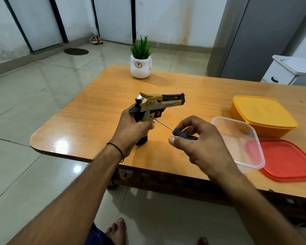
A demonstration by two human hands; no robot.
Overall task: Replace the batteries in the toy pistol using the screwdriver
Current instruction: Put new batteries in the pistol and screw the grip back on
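Toy pistol (159, 105) is being gripped upright by the left hand (132, 131) over the surface (88, 106). Screwdriver (173, 129) is being pinched by the right hand (198, 140), just right of the pistol. The shaft is being pointed up-left, tip touching its grip.

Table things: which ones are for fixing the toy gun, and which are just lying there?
For the job: toy pistol, screwdriver.
Just lying about: potted plant, yellow box, clear tub, red lid.
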